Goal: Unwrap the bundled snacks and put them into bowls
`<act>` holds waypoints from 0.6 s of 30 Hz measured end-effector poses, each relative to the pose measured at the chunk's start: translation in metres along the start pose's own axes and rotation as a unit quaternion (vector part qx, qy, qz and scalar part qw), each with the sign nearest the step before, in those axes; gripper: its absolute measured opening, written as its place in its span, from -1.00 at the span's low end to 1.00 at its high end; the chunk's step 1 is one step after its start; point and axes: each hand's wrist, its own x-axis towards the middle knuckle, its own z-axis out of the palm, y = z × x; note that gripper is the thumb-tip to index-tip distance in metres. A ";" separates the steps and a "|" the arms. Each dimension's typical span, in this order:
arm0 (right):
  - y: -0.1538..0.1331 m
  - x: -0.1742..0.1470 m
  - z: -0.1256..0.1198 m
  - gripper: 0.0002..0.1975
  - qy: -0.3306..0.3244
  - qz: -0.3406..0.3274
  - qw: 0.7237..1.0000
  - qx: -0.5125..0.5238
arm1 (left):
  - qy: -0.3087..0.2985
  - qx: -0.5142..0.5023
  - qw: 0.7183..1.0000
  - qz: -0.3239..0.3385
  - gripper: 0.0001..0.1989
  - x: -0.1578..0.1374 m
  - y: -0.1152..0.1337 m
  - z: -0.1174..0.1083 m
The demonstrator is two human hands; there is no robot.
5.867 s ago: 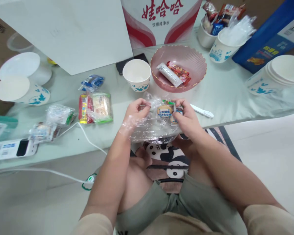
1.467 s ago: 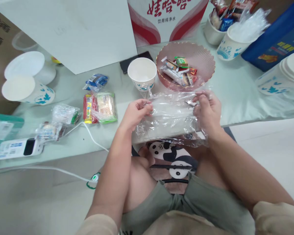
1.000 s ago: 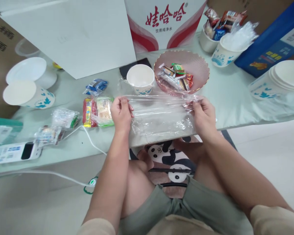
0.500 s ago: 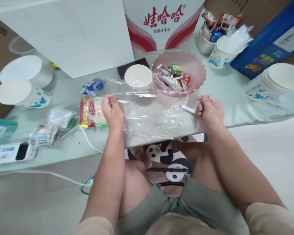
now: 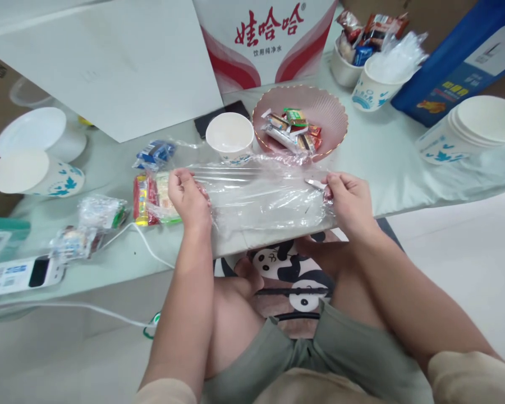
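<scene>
A sheet of clear plastic film [image 5: 265, 193] is stretched between my two hands over the table's front edge. My left hand [image 5: 189, 196] is closed on its left end, beside the snack packets [image 5: 145, 199]. My right hand [image 5: 348, 196] is closed at the right end and also pinches a small slim white tool [image 5: 315, 183] with a pointed tip, possibly a cutter. Its rear part is hidden in the fingers. Just behind the film stand a white paper cup [image 5: 230, 134] and a pink fluted bowl [image 5: 334, 126] with several wrapped snacks inside.
Paper cups [image 5: 63, 174] lie tipped at the left. Stacked cups [image 5: 441, 140] lean at the right, near a blue box [image 5: 433, 78]. A white carton [image 5: 109, 67] stands at the back. A white power strip [image 5: 8, 275] and a cable [image 5: 151, 241] lie front left.
My right hand has moved a little left and its fingers have turned inward, with the white tool. The film now shows straighter creases between my hands. The whole view has shifted slightly.
</scene>
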 end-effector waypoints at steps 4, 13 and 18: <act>0.011 0.007 -0.002 -0.71 -0.049 -0.033 0.995 0.087 | -0.036 -0.040 0.998 -0.026 -0.70 0.000 0.001 0.002; 0.008 0.007 0.008 -0.42 -0.200 0.024 0.979 0.031 | -0.111 -0.041 0.992 -0.042 -0.52 0.002 -0.005 -0.005; -0.007 0.004 0.007 -0.78 -0.017 -0.146 0.988 0.056 | -0.130 -0.026 0.991 0.017 -0.52 0.004 -0.010 -0.007</act>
